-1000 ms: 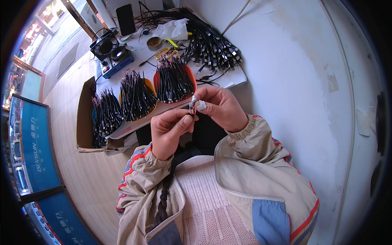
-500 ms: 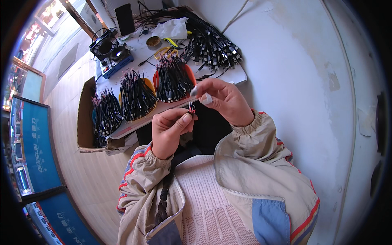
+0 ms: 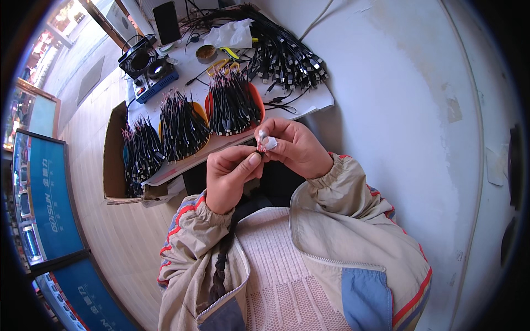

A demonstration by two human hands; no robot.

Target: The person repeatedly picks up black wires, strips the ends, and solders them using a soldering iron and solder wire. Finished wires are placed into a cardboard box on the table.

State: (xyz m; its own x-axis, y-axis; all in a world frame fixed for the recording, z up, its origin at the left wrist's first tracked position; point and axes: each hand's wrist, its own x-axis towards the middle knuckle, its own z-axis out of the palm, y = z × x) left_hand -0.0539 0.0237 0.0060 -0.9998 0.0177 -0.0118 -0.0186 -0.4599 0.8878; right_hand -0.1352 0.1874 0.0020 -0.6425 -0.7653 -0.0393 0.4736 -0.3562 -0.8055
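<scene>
Your left hand (image 3: 229, 174) pinches a small cluster of thin reddish wires (image 3: 261, 148) between thumb and forefinger. The wires stick out just past those two fingertips, beside your thumbnail, and their lower part is hidden inside your curled fingers. Their long axis runs roughly upright in your view, with the exposed ends pointing away from your body, toward the counter (image 3: 187, 66)

Your right hand (image 3: 302, 148) sits at those exposed ends, its thumb and forefinger bent around them; I cannot tell whether these fingers grip the strands or only rest beside them. A white wrap (image 3: 270, 143) covers your right thumb tip, and a pale one (image 3: 263, 134) covers the forefinger tip

You hold the wires in front of the counter, near the red bin (image 3: 256, 100), which is packed with upright black USB cables (image 3: 231, 105). A loose pile of similar cables (image 3: 290, 63) lies beyond, to the right
</scene>
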